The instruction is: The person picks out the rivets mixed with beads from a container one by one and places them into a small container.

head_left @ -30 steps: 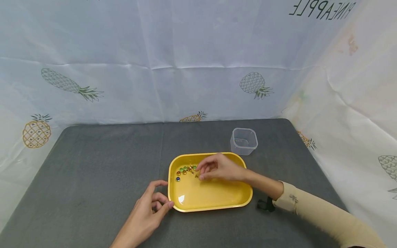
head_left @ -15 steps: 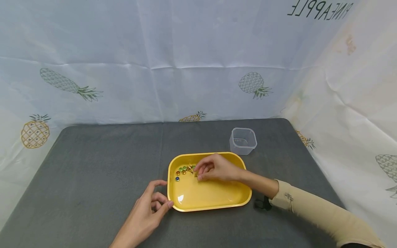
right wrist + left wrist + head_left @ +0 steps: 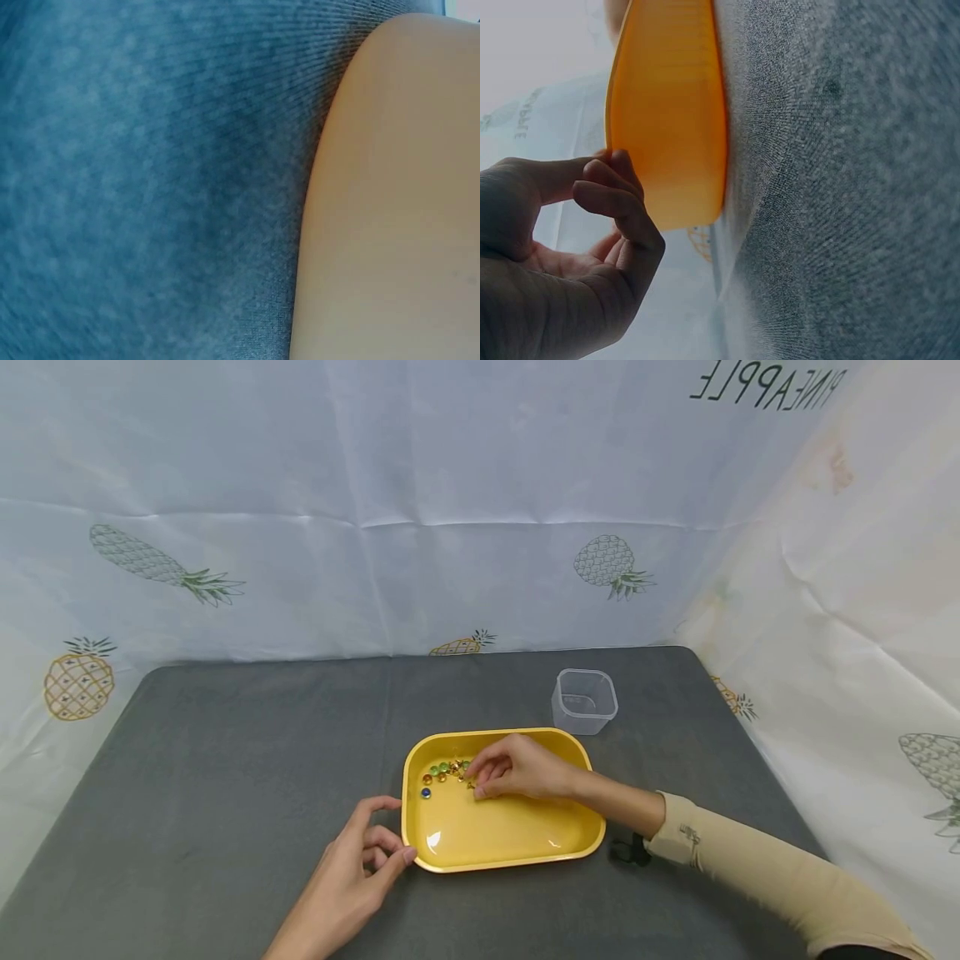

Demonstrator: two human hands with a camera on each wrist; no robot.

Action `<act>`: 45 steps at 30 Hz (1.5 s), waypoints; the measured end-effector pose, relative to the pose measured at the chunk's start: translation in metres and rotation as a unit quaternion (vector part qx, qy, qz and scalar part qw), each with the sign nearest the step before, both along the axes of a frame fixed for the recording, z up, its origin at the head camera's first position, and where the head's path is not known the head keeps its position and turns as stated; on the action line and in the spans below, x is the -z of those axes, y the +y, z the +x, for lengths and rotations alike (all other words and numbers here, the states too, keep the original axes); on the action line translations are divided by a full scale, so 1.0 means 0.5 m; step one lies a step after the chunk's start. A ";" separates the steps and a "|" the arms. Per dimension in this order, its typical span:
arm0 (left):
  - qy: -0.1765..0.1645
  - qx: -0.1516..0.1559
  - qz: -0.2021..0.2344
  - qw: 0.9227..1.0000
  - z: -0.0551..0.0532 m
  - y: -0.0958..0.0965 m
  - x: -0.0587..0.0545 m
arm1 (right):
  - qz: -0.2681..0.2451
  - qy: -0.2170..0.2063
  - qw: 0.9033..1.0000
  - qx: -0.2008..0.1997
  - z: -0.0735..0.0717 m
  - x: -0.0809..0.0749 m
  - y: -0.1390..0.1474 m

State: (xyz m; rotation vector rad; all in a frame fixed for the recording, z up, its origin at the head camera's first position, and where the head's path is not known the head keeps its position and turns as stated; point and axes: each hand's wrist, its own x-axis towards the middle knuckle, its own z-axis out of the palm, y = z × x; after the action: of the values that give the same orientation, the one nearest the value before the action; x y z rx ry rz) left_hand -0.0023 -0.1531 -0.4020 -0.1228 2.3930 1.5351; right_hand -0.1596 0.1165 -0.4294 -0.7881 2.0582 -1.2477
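Observation:
My left hand holds the near left corner of a yellow tray; in the left wrist view its bent fingers and thumb meet at the tray's rim. My right hand reaches into the tray from the right, thumb and index finger bent around a tiny gold piece. I cannot tell whether the fingertips pinch it. Beside the fingertips, toward the tray's left side, lie several round glassy gems in green and amber, with more small gold pieces. A blue gem sits apart, nearer the left hand.
A clear square plastic container stands behind the tray's far right corner. Dark grey cloth covers the table. A pineapple-print curtain hangs behind it. A black clip is under the right sleeve.
My right hand has edged slightly left within the tray, its index finger now closer around the gold piece. The whole scene has shifted a little left in view; the left hand keeps its hold.

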 end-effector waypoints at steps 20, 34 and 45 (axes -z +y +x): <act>-0.012 -0.013 -0.015 1.000 -0.001 0.005 0.005 | 0.044 0.078 0.996 -0.025 0.006 -0.003 -0.003; -0.009 -0.023 -0.018 1.000 -0.001 0.010 0.005 | 0.060 0.115 0.990 -0.046 0.007 -0.003 -0.006; -0.013 -0.028 -0.023 0.999 -0.003 0.013 0.007 | 0.065 0.142 0.986 -0.053 0.009 0.006 -0.006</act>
State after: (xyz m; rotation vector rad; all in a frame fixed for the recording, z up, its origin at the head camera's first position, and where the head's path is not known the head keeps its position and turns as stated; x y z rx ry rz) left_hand -0.0038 -0.1467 -0.4055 -0.2213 2.4239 1.4938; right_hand -0.1550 0.1134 -0.4323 -1.0481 2.2620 -0.9772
